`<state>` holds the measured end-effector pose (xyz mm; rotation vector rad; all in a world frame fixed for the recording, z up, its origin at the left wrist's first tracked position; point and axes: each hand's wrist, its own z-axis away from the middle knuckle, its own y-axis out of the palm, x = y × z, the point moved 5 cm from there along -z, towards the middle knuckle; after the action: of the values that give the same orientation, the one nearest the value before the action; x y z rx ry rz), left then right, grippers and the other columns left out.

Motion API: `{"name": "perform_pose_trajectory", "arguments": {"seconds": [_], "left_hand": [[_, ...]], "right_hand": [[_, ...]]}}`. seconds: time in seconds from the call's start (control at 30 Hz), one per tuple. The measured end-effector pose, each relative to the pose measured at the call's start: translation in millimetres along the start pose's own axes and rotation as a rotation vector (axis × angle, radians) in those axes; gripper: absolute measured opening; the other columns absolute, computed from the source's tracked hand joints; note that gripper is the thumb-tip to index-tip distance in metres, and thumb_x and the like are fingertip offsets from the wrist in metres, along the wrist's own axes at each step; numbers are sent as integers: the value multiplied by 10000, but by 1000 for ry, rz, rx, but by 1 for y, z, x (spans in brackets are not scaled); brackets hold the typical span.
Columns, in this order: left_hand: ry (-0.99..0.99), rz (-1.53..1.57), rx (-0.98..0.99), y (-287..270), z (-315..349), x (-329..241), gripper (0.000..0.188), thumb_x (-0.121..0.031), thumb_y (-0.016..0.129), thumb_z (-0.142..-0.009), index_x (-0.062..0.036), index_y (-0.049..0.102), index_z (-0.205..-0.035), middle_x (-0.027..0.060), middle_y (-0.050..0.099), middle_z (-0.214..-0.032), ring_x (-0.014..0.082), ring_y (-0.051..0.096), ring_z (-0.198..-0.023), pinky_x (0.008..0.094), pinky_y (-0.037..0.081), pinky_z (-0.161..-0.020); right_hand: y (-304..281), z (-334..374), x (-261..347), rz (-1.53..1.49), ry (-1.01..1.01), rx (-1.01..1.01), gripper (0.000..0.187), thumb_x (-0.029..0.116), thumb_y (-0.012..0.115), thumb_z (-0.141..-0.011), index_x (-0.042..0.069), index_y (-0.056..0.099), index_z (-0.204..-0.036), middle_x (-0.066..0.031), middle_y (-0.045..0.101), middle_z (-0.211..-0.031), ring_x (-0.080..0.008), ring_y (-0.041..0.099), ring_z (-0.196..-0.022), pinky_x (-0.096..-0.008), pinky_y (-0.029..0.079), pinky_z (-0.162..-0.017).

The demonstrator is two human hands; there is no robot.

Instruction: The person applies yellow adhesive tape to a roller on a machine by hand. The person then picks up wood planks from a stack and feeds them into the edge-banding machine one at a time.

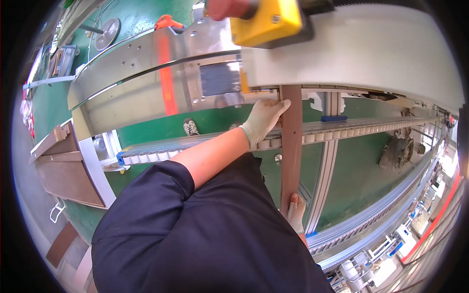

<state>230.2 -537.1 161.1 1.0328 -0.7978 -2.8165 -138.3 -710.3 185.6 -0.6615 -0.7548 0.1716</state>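
Observation:
A long, narrow brown board lies lengthwise before me, its far end against the edge of the white machine housing. My left hand, in a thin pale glove, is closed on the board's left edge near that far end, thumb on top. Lower down, my right hand grips the near end from the right side. Its thumb tip looks bare and presses on the board's face, while the other fingers are hidden behind it. The board crosses over a roller rail.
A yellow box with a red button sits on the housing. Left of it runs a metal machine bed with an orange strip. Brown panels stand at far left. An aluminium post and another conveyor lie to the right.

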Motion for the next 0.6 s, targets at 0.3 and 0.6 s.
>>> {"name": "perform_pose_trajectory", "arguments": {"seconds": [0.3, 0.6], "left_hand": [[30, 6, 121, 89, -49, 12, 405, -366, 654, -1041, 37, 678, -1067, 97, 733, -1013, 206, 724, -885, 339, 600, -799], [568, -1369, 170, -5, 82, 22, 491, -378, 649, -965, -3, 660, -1282, 207, 733, -1078, 397, 696, -1066, 500, 549, -911]], "right_hand": [[-87, -71, 16, 187, 21, -168, 485, 412, 621, -1059, -49, 701, -1187, -246, 742, -1076, -386, 706, -1013, -440, 546, -903], [-76, -35, 338, -624, -1044, -235, 750, 269, 785, -929, -74, 462, -1513, -279, 524, -1517, -416, 530, -1387, -486, 409, -1193]]}}
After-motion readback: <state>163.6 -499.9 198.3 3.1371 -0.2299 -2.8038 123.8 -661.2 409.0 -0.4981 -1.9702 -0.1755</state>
